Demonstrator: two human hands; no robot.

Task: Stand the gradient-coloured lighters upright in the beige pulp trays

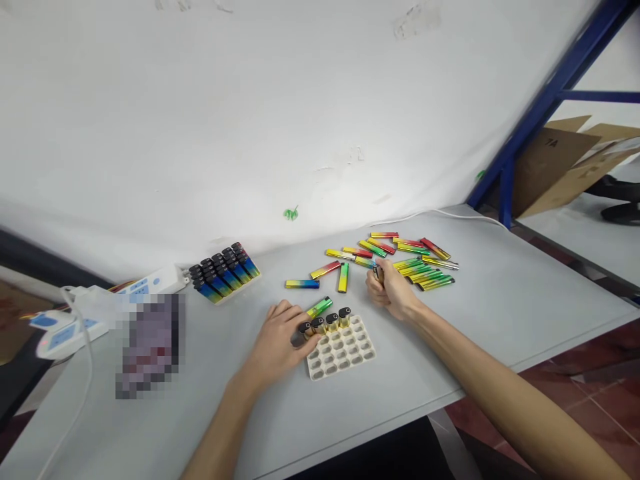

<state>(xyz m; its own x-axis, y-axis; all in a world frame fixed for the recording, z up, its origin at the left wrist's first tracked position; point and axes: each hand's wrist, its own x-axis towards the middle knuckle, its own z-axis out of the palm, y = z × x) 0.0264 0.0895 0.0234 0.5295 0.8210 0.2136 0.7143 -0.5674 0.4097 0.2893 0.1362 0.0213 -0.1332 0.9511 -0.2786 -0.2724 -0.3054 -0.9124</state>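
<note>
A pale tray [343, 363] with rows of oval holes lies on the grey table. Several black-topped lighters [332, 323] stand along its far row. My left hand [286, 335] is at the tray's left corner, its fingers closed around the lighter [300, 337] at the left end of that row. To the right of the tray, my right hand [390, 290] is closed on a lighter [378, 272], mostly hidden by the fingers. Loose coloured metallic sleeves [343, 277] lie beyond the tray, and several more yellow-green ones [435, 280] are just right of my right hand.
A second tray [237, 291] full of blue-yellow lighters stands at the back left, near a white power strip [145, 287] with cables. A pixelated object [153, 350] lies on the left. Behind are a wall, a blue frame [507, 190] and cardboard boxes [555, 167].
</note>
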